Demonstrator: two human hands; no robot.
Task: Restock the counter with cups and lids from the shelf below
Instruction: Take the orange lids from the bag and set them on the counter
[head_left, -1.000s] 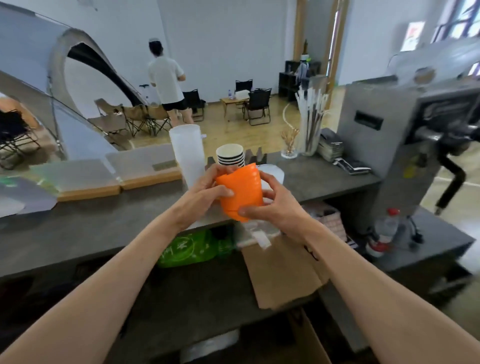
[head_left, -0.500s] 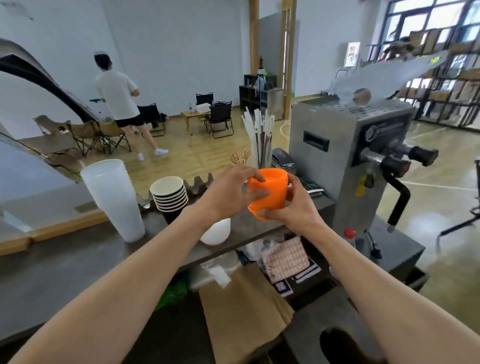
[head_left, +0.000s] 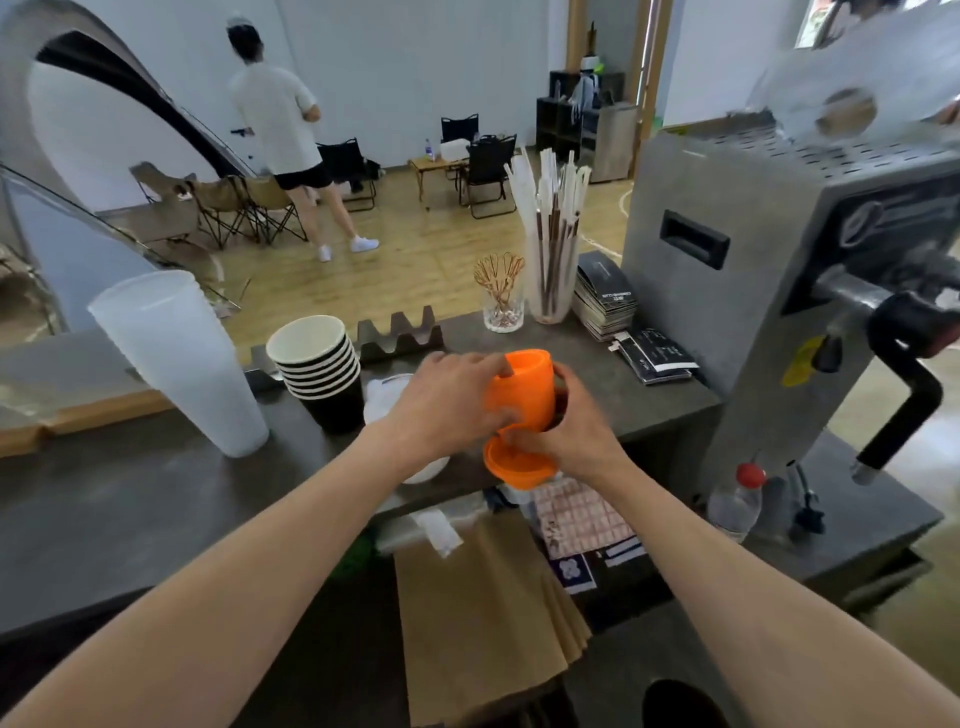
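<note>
Both hands hold a stack of orange plastic cups over the front edge of the dark counter (head_left: 130, 499). My left hand (head_left: 447, 405) grips the upper orange cups (head_left: 522, 389) near the rim. My right hand (head_left: 569, 436) holds a lower orange cup (head_left: 517, 470), which has come partly apart from the stack and tilts toward me. To the left on the counter stand a stack of black paper cups (head_left: 322, 374) and a tall stack of frosted clear cups (head_left: 182, 364). White lids (head_left: 387, 400) lie behind my left hand, mostly hidden.
A grey espresso machine (head_left: 779, 291) stands at the right, its black handle sticking out. Straws in a glass (head_left: 550, 244), a small glass of stirrers (head_left: 501, 296) and stacked booklets (head_left: 605, 299) sit at the counter's back. Paper bags (head_left: 483, 608) hang from the shelf below. A person stands far off.
The orange cups have come down toward the counter's front edge, and the bottom cup has separated from the stack in my right hand. The view has tilted downward.
</note>
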